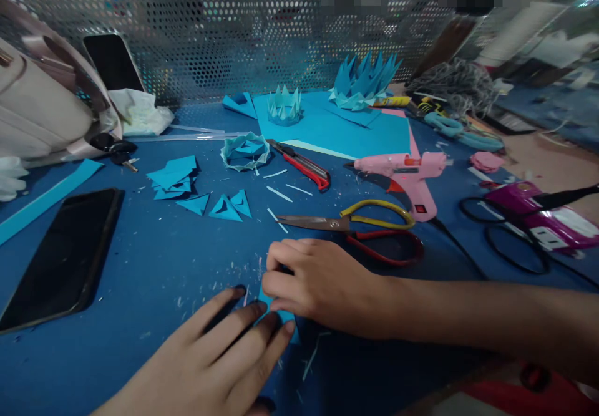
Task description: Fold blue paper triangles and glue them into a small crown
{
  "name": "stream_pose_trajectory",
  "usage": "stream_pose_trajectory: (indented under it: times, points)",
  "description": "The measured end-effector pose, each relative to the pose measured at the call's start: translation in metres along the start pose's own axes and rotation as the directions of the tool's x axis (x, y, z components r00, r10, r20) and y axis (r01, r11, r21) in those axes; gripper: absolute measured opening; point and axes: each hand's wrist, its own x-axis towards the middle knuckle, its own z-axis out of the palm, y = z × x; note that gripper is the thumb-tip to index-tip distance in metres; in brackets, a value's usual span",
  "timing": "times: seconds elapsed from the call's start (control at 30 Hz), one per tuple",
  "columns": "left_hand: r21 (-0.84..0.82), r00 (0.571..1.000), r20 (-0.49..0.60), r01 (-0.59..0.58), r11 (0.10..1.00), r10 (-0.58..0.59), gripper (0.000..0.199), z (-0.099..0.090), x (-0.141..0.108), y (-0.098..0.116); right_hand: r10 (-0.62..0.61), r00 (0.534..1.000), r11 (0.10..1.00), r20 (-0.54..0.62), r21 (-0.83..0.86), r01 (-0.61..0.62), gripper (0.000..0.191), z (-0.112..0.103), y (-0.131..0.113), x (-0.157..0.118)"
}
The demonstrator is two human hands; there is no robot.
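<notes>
A small piece of blue paper (288, 331) lies on the blue table near the front, partly covered by both hands. My left hand (222, 347) rests with its fingers apart, the fingertips on the paper's left and lower part. Curled over the paper's upper right side is my right hand (311, 279), its fingers bent and pressed together on it. Farther back are small folded blue triangles (225, 207) and a stack of blue paper pieces (175, 176). Scissors (341, 222) with yellow and red handles lie just beyond my right hand.
A pink glue gun (407, 169) and purple power strip (543, 216) with black cable are at right. A red cutter (304, 165) lies mid-table. Behind stand paper crowns (284, 105). A phone (65, 254) lies left; a bag (42, 98) is behind it.
</notes>
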Motion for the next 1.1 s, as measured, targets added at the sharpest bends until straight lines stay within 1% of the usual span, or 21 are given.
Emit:
stream_pose_trajectory:
  times: [0.2, 0.3, 0.4, 0.5, 0.57, 0.67, 0.8, 1.0, 1.1]
  points:
    - [0.027, 1.000, 0.008, -0.028, 0.999, 0.027, 0.039, 0.0008, -0.0011, 0.0007, 0.002, 1.000, 1.000, 0.015, -0.005, -0.002, 0.021, -0.0020, -0.0006, -0.0002]
    - [0.022, 1.000, 0.018, -0.017, 1.000, 0.017, 0.039, 0.0015, -0.0009, 0.0007, 0.005, 1.000, 1.000, 0.015, -0.007, -0.004, 0.018, -0.0023, -0.0008, -0.0001]
    - [0.030, 0.999, 0.015, -0.031, 0.999, 0.030, 0.041, 0.0010, -0.0006, 0.0006, 0.003, 1.000, 1.000, 0.009, -0.009, -0.003, 0.014, -0.0014, -0.0005, -0.0003]
    - [0.026, 0.999, 0.039, -0.022, 0.999, 0.021, 0.044, 0.0001, 0.0000, 0.0003, -0.009, 1.000, 1.000, 0.002, -0.014, 0.009, 0.008, -0.0007, 0.0000, -0.0005]
    - [0.019, 0.998, 0.064, -0.002, 1.000, 0.001, 0.046, 0.0000, 0.0003, -0.0001, -0.012, 1.000, 1.000, -0.001, -0.018, 0.012, 0.007, -0.0008, 0.0001, -0.0006]
    - [0.023, 0.999, 0.036, -0.027, 0.999, 0.026, 0.046, 0.0009, 0.0004, -0.0007, -0.011, 1.000, 1.000, 0.006, -0.018, 0.012, 0.007, -0.0016, -0.0003, -0.0007]
    - [0.028, 0.999, 0.031, -0.031, 0.999, 0.030, 0.044, 0.0023, 0.0000, 0.0001, -0.008, 1.000, 1.000, 0.012, -0.008, 0.009, 0.007, -0.0028, -0.0006, -0.0006]
    - [0.019, 0.999, 0.039, -0.027, 0.999, 0.026, 0.041, 0.0010, 0.0015, 0.0006, 0.008, 1.000, 1.000, 0.001, 0.005, -0.008, 0.015, -0.0029, -0.0004, 0.0002]
    - [0.008, 0.999, 0.026, -0.025, 1.000, 0.025, 0.038, 0.0016, 0.0028, -0.0002, 0.015, 1.000, 1.000, 0.013, 0.010, -0.015, 0.011, -0.0037, -0.0008, 0.0003]
